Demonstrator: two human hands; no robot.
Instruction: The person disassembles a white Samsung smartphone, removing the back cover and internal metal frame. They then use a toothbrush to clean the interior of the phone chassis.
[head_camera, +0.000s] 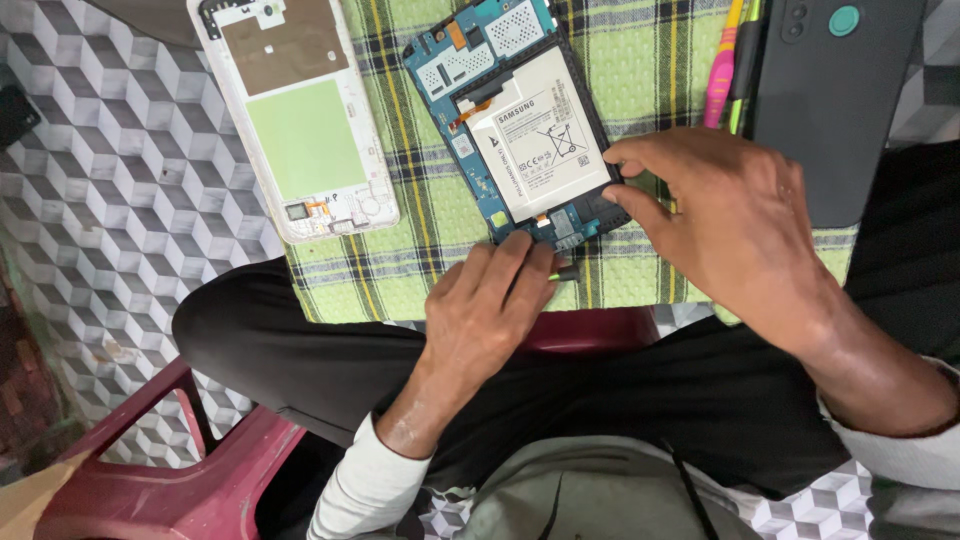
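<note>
An opened tablet, with a blue circuit board and a white battery, lies on a green plaid cloth. My right hand pinches its near right edge between thumb and forefinger. My left hand rests at the tablet's near corner, fingers curled around a small dark tool whose tip sticks out to the right. Most of the tool is hidden in the hand.
A white back cover with a green patch lies left of the tablet. A dark phone-like slab sits at the top right, with pink and yellow pens beside it. A maroon plastic stool stands on the cube-patterned floor.
</note>
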